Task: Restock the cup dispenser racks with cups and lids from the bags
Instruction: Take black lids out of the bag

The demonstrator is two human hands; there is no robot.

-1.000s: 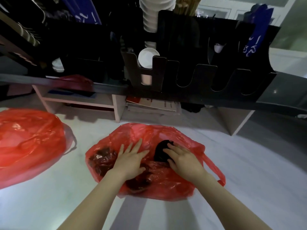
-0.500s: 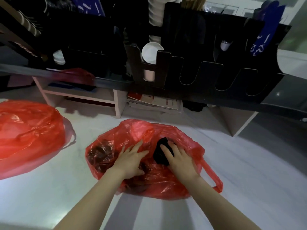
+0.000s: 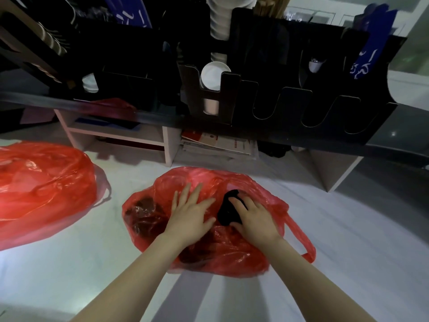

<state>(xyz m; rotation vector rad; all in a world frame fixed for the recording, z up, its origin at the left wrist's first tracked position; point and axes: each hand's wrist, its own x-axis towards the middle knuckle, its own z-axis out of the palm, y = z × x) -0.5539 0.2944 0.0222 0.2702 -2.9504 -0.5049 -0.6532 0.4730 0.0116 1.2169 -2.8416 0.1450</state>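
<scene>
On the white counter (image 3: 69,263), the left hand (image 3: 190,214) lies flat with fingers spread on top of the near red bag (image 3: 232,259), while just beside it the right hand (image 3: 255,218) curls fingers and thumb round a black object (image 3: 226,211) at the bag's mouth, well short of the dispenser rack (image 3: 290,112).

The person's arms (image 3: 130,282) are bare from the lower edge of the view to the wrists. The left hand (image 3: 189,217) and right hand (image 3: 255,219) are bare too, fingers (image 3: 194,192) slim.
</scene>
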